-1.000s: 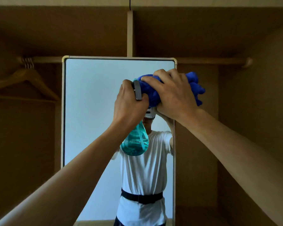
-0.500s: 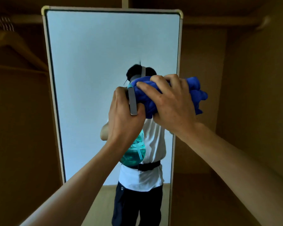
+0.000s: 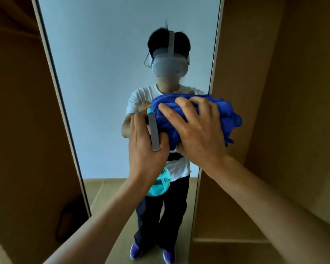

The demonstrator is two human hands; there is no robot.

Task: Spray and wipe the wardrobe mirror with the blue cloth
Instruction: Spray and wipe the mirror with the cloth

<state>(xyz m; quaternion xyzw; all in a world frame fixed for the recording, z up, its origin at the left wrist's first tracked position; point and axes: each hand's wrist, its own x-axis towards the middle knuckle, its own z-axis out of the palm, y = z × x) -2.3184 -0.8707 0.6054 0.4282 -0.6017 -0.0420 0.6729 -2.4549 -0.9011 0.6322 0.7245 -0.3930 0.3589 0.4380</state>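
Note:
The tall wardrobe mirror (image 3: 103,92) stands straight ahead in a pale frame. My right hand (image 3: 198,134) grips a bunched blue cloth (image 3: 223,115) held against the glass near the mirror's right edge. My left hand (image 3: 147,149) grips the neck of a spray bottle with a grey head (image 3: 153,132). The bottle's teal body (image 3: 159,185) hangs below my left wrist. Both hands sit side by side, almost touching. Where the cloth meets the glass is hidden behind it.
Brown wardrobe panels stand close on the left (image 3: 23,130) and right (image 3: 274,92) of the mirror. A low wooden step (image 3: 227,250) lies at the lower right. A person in a white shirt with a headset is reflected in the glass.
Both hands have moved down the mirror together with the cloth and bottle. The view has tilted down, so the mirror's top edge, the rail and the hanger have left the frame.

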